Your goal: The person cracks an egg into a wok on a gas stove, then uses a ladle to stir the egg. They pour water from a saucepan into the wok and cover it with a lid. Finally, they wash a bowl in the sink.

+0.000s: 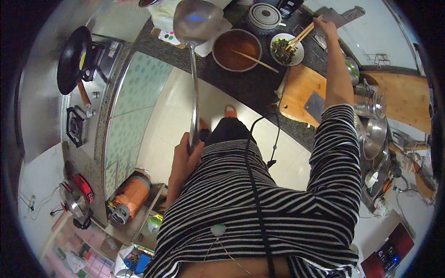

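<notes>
My left hand point(186, 153) is wrapped around the handle of a steel wok spatula point(197, 21), held upright in front of my body with its broad head at the top of the view. My right hand point(326, 27) grips a pair of wooden chopsticks point(302, 34) at their upper ends. Their tips reach into dark leafy greens point(283, 51) in a white bowl point(298, 57) on the counter. Left of the bowl is a round pot point(222, 66) of reddish-brown liquid. A wooden stick point(257, 62) slants out of it over the rim.
A black wok point(71, 62) tilts on the gas stove point(104, 69) at left. Beyond the bowl lies a cleaver point(337, 16); a lidded pot point(265, 17) stands nearby. A wooden cutting board point(300, 90) lies under my right forearm. An orange gas cylinder point(132, 193) stands on the floor.
</notes>
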Motion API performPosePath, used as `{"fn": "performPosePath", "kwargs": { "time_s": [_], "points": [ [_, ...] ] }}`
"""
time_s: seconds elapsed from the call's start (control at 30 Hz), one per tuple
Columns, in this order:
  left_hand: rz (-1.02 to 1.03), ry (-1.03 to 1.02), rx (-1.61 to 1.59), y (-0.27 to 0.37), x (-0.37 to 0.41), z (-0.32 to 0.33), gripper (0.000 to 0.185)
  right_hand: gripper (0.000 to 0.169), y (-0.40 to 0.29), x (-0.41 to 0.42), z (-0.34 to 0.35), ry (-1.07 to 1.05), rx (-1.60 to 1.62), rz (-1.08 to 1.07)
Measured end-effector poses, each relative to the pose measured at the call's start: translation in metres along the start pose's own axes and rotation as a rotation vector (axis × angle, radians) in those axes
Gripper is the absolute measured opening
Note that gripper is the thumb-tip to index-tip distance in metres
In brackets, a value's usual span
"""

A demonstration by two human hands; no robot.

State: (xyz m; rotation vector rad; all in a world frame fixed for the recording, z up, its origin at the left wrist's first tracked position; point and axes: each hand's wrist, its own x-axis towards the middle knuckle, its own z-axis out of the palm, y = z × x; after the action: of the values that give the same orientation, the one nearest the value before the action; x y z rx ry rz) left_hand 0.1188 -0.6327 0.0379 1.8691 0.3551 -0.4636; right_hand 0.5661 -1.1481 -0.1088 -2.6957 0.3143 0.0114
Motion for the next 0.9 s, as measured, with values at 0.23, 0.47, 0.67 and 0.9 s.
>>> {"fn": "performPosePath", "kwargs": {
  "time_s": [0.23, 0.47, 0.67, 0.9],
  "points": [
    [0.024, 0.048, -0.017, 0.004, 0.004, 0.008, 0.012, 0.038, -0.102, -0.111, -0.038, -0.087, 0.521, -0.495],
    [-0.026, -0.009, -0.079, 0.017, 0.011, 0.005, 0.011, 0.031, -0.087, -0.182, -0.039, -0.274, 0.501, -0.408],
    [0.017, -0.015, -0.068, 0.010, 0.007, 0.002, 0.011, 0.031, -0.111, -0.220, -0.055, -0.175, 0.658, -0.321],
    [0.021, -0.010, -0.105, -0.003, 0.000, 0.001, 0.012, 0.028, -0.100, -0.223, -0.049, 0.023, 0.603, -0.205]
  ]
}}
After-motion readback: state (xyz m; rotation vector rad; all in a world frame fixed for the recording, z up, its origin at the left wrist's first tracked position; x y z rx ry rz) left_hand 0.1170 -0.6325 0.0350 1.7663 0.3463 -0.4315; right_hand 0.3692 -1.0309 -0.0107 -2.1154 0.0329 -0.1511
